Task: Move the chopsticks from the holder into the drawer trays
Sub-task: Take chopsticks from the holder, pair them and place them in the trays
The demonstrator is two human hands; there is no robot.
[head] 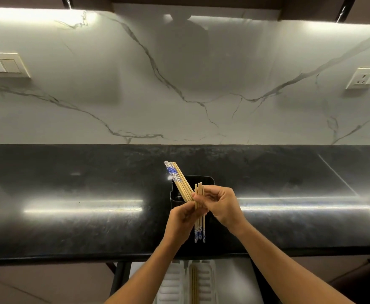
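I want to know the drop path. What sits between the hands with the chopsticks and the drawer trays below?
In the head view, only the black countertop's front edge separates the hands from the white trays.

A glossy black countertop [70, 227] is seen spanning the frame, streaked with reflected light. Behind it a white marble backsplash [201, 84] with grey veining is noted. A switch panel [3, 65] is mounted at far left and a wall socket [364, 78] at right.

Pale wooden chopsticks [183, 183], glossy speckled black stone counter [70, 183], smooth veined marble backsplash [179, 73], shiny black holder [203, 181].
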